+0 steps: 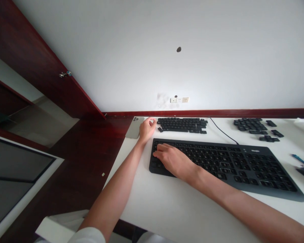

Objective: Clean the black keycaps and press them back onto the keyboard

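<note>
A dark grey keyboard (pixel 212 168) lies on the white table, its key positions mostly showing as bare sockets. My right hand (pixel 173 158) rests over its left end, fingers bent down and drawn together at the upper left keys; anything between the fingertips is hidden. Behind the keyboard lies a block of loose black keycaps (pixel 182 124) set out in rows. My left hand (pixel 147 130) is at the left end of these rows, thumb and forefinger curled into a pinch. What it pinches, if anything, is too small to tell. One keycap (pixel 160 129) lies apart close by.
A phone (pixel 133 128) lies face down at the table's left corner. More keycaps (pixel 250 125) are grouped at the back right. The keyboard's cable (pixel 223 131) runs toward the wall. A blue pen-like item (pixel 302 161) lies at the right edge. A dark red door (pixel 48 64) stands left.
</note>
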Available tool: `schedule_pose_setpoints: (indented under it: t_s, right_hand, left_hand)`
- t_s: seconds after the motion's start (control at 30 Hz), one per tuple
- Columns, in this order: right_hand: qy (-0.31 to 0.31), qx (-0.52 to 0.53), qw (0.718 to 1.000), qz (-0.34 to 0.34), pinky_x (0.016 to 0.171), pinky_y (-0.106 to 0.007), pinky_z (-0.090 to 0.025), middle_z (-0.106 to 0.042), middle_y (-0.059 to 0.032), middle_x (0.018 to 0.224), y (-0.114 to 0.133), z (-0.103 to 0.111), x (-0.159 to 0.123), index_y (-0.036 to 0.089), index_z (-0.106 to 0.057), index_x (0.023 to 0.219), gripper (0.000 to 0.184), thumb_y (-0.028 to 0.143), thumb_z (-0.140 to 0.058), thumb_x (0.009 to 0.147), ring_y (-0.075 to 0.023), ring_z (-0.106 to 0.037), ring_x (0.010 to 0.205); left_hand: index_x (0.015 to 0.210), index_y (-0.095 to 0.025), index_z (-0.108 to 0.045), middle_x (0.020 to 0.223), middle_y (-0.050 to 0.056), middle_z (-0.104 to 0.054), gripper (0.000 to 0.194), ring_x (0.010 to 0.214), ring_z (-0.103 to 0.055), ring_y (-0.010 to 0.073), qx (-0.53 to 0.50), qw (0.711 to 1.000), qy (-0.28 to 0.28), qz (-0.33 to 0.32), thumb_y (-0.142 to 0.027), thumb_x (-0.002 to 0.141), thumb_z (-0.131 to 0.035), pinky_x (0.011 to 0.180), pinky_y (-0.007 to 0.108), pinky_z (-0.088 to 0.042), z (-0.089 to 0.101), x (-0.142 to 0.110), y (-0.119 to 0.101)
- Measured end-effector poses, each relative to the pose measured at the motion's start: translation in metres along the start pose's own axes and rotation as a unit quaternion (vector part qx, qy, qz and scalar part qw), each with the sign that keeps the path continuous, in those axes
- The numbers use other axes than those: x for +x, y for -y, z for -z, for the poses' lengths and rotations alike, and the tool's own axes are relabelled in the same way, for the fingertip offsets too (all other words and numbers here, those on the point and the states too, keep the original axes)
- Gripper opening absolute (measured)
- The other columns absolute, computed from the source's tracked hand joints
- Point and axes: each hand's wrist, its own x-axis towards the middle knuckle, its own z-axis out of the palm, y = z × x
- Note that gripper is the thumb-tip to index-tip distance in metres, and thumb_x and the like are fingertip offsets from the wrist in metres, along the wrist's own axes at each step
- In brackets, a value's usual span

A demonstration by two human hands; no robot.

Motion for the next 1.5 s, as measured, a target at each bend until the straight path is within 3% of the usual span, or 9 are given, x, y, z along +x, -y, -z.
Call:
schedule_pose_setpoints:
  t_s: [0.27,0.47,0.7,0.9,1.0,1.1,1.23,1.5]
  right_hand:
    - [-0.002,-0.119,0.993,0.006,0.075,-0.041,-0.054,-0.067,-0.0109,0.101,0.022,-0.009,-0.008,0.011,-0.074,0.101,0.016,0.003,-0.061,0.095,-0.0280,-0.063,0.090]
    - [-0.036,0.045,0.998,-0.015,0.086,-0.037,-0.056,-0.070,-0.0069,0.105,-0.005,-0.008,-0.003,0.017,-0.077,0.117,0.040,-0.003,-0.051,0.094,-0.0239,-0.067,0.099]
    - [-0.057,0.153,0.986,-0.021,0.091,-0.036,-0.056,-0.075,-0.0075,0.116,-0.023,-0.006,-0.003,0.019,-0.075,0.124,0.030,0.012,-0.068,0.095,-0.0245,-0.071,0.104]
    - [-0.080,0.175,0.981,-0.025,0.088,-0.035,-0.058,-0.078,-0.0078,0.112,-0.019,-0.011,0.000,0.020,-0.078,0.117,0.031,0.008,-0.067,0.091,-0.0225,-0.073,0.097]
    - [-0.112,0.240,0.964,-0.024,0.087,-0.032,-0.059,-0.079,-0.0051,0.107,-0.020,-0.011,0.001,0.020,-0.079,0.110,0.029,0.006,-0.067,0.086,-0.0195,-0.074,0.091]
    - [-0.123,0.299,0.944,-0.072,0.083,-0.029,-0.060,-0.081,-0.0020,0.102,-0.026,-0.006,0.001,0.020,-0.080,0.108,0.026,0.010,-0.071,0.086,-0.0177,-0.075,0.087]
    - [-0.085,0.286,0.948,-0.112,0.076,-0.028,-0.060,-0.083,0.0017,0.093,-0.035,0.001,0.002,0.024,-0.084,0.098,0.018,0.015,-0.072,0.089,-0.0177,-0.076,0.080]
    - [-0.090,0.242,0.962,-0.090,0.083,-0.030,-0.063,-0.083,0.0016,0.101,-0.028,0.000,0.002,0.025,-0.084,0.099,0.021,0.012,-0.070,0.091,-0.0190,-0.078,0.087]
  left_hand:
    - [0.099,-0.025,-0.076,0.070,-0.001,-0.067,0.016,0.063,-0.059,0.0165,-0.001,1.000,-0.004,-0.008,-0.035,0.096,-0.064,0.062,0.027,-0.036,-0.001,-0.002,0.000]
    - [0.100,-0.025,-0.076,0.068,-0.002,-0.066,0.015,0.063,-0.060,0.0163,-0.005,1.000,0.003,-0.010,-0.034,0.096,-0.064,0.063,0.027,-0.037,0.000,-0.001,0.003]
    - [0.100,-0.025,-0.075,0.066,-0.002,-0.065,0.015,0.062,-0.059,0.0160,-0.015,1.000,0.006,-0.008,-0.034,0.095,-0.064,0.063,0.027,-0.036,0.000,0.001,0.001]
    - [0.103,-0.025,-0.074,0.067,-0.002,-0.065,0.015,0.063,-0.060,0.0163,-0.027,1.000,0.014,-0.009,-0.032,0.095,-0.064,0.063,0.027,-0.037,0.000,0.000,0.002]
    - [0.104,-0.024,-0.075,0.068,-0.002,-0.065,0.016,0.064,-0.060,0.0161,-0.029,0.999,0.013,-0.011,-0.031,0.094,-0.064,0.063,0.027,-0.037,0.001,0.000,0.002]
    - [0.104,-0.023,-0.075,0.067,-0.002,-0.065,0.016,0.064,-0.060,0.0159,-0.028,0.999,0.008,-0.018,-0.028,0.094,-0.064,0.064,0.027,-0.038,0.001,0.001,0.002]
    - [0.104,-0.023,-0.076,0.068,-0.002,-0.065,0.016,0.065,-0.060,0.0158,-0.029,0.999,0.008,-0.018,-0.027,0.093,-0.064,0.064,0.027,-0.037,0.000,0.001,0.002]
    - [0.103,-0.023,-0.075,0.066,-0.003,-0.063,0.016,0.064,-0.059,0.0160,-0.040,0.999,0.017,-0.022,-0.024,0.092,-0.063,0.063,0.027,-0.036,0.001,0.000,0.000]
